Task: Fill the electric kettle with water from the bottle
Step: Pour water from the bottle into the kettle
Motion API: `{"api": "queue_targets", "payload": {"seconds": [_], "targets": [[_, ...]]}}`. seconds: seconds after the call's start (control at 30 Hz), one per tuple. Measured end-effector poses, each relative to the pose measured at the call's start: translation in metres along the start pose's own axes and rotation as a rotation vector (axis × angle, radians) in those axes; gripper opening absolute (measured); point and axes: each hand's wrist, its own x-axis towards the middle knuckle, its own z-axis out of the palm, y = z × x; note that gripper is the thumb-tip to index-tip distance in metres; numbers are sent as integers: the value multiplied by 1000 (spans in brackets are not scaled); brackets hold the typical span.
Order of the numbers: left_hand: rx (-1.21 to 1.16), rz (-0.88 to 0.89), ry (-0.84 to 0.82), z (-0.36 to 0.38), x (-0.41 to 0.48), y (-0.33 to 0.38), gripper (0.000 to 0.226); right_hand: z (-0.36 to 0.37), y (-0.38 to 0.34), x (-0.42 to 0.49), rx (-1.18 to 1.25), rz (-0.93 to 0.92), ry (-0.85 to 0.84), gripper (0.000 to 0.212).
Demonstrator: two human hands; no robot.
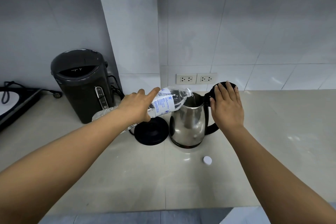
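A steel electric kettle [188, 125] stands on the counter with its black lid [222, 88] swung open to the right. My right hand [226, 105] lies flat on that lid and holds it back. My left hand [135, 104] grips a clear plastic water bottle [170, 101], tilted with its neck over the kettle's mouth. A thin stream of water falls from the bottle into the kettle. The bottle's white cap [207, 160] lies on the counter in front of the kettle. The round black kettle base [151, 131] sits just left of the kettle.
A dark grey hot-water dispenser [81, 85] stands at the back left, with crumpled clear plastic [103, 113] beside it. A black and white appliance [12, 103] and a loose plug [57, 94] lie at the far left. Two wall sockets [196, 78] sit behind the kettle.
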Motion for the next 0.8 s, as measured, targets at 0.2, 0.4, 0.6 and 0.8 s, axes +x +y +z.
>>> {"api": "queue_targets", "payload": {"seconds": [0.2, 0.4, 0.6, 0.8], "targets": [[9, 2, 3, -1, -2, -3, 101, 0, -2, 0, 10, 5, 9, 52], [4, -6, -1, -1, -3, -4, 102, 0, -2, 0, 5, 9, 1, 52], [12, -5, -5, -2, -3, -3, 102, 0, -1, 0, 1, 9, -8, 52], [19, -3, -8, -3, -3, -3, 102, 0, -2, 0, 4, 10, -5, 52]]}}
